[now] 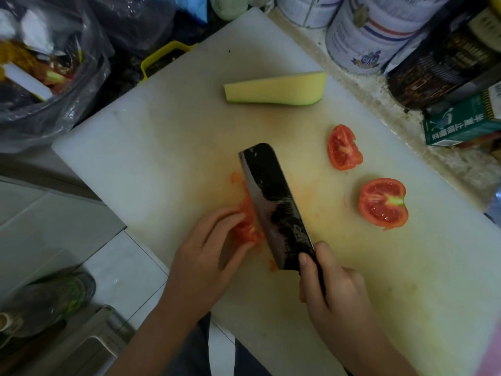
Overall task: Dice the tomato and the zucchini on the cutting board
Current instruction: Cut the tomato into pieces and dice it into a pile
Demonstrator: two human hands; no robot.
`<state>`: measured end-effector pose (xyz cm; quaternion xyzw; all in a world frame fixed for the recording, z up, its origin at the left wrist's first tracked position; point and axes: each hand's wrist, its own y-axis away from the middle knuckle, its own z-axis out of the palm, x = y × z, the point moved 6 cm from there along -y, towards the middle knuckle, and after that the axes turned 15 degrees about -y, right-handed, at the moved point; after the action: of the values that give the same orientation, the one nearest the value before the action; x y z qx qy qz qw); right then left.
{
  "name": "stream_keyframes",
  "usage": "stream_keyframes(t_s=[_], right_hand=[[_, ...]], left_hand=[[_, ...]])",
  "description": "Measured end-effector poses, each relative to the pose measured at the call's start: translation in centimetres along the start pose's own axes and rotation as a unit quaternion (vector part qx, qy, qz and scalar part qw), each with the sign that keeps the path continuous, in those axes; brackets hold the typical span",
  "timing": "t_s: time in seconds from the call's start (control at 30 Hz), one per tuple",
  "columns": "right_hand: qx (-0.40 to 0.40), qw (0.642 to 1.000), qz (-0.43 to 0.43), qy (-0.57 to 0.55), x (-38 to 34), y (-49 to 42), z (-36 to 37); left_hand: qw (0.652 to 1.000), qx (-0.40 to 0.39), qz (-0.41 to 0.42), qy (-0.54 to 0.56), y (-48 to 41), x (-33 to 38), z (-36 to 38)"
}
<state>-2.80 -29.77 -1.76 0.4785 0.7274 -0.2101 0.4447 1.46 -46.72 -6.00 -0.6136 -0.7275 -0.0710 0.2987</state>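
My left hand point(206, 256) pinches the tomato point(245, 226) on the board point(162, 131), and my right hand point(333, 291) grips the knife point(273, 204). I should tuck my fingers back and chop slowly. The zucchini point(275, 89) waits at the far side.

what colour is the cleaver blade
The cleaver blade is mottled black with a grey cutting edge; head view.

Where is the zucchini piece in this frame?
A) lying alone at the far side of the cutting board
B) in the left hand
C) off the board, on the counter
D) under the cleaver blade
A: the zucchini piece lies alone at the far side of the cutting board, well apart from the cleaver.
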Motion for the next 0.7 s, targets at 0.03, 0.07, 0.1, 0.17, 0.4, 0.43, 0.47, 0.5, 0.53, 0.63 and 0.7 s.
stream_keyframes(t_s=[0.03, 0.07, 0.1, 0.17, 0.4, 0.43, 0.47, 0.5, 0.53, 0.63, 0.7], right_hand=[[-0.006, 1.0, -0.01, 0.006, -0.3, -0.1, 0.2], [-0.011, 1.0, -0.017, 0.012, -0.4, -0.1, 0.4], [-0.013, 1.0, -0.022, 0.018, -0.5, -0.2, 0.6], [-0.009, 0.999, -0.032, 0.036, -0.6, -0.3, 0.9], [-0.004, 1.0, 0.002, 0.016, -0.5, 0.3, 1.1], [-0.002, 1.0, 0.002, 0.019, -0.5, 0.3, 1.2], [-0.002, 1.0, 0.001, 0.023, -0.4, 0.3, 1.3], [-0.002, 1.0, 0.002, 0.025, -0.3, 0.3, 1.5], [-0.002, 1.0, 0.004, 0.027, -0.3, 0.4, 1.6], [0.004, 0.999, -0.004, 0.034, -0.5, 0.6, 1.4], [0.012, 0.998, -0.024, 0.049, -1.0, 0.8, 1.2]], left_hand=[[1.0, 0.007, 0.008, -0.002, 0.0, -0.1, 0.0], [1.0, 0.016, 0.015, -0.004, 0.1, -0.1, 0.0], [0.999, 0.025, 0.02, -0.006, 0.1, -0.1, 0.0], [0.999, 0.037, 0.021, -0.005, 0.2, -0.2, 0.0], [0.998, 0.056, 0.033, 0.001, 0.2, -0.2, -0.1], [0.998, 0.056, 0.033, 0.003, 0.2, -0.2, -0.1], [0.998, 0.055, 0.034, 0.006, 0.1, -0.3, -0.1], [0.998, 0.054, 0.035, 0.01, 0.1, -0.3, -0.1], [0.998, 0.051, 0.037, 0.015, 0.1, -0.3, -0.1], [0.998, 0.041, 0.04, 0.02, 0.0, -0.5, 0.0], [0.998, 0.039, 0.039, 0.02, 0.0, -0.6, 0.1]])
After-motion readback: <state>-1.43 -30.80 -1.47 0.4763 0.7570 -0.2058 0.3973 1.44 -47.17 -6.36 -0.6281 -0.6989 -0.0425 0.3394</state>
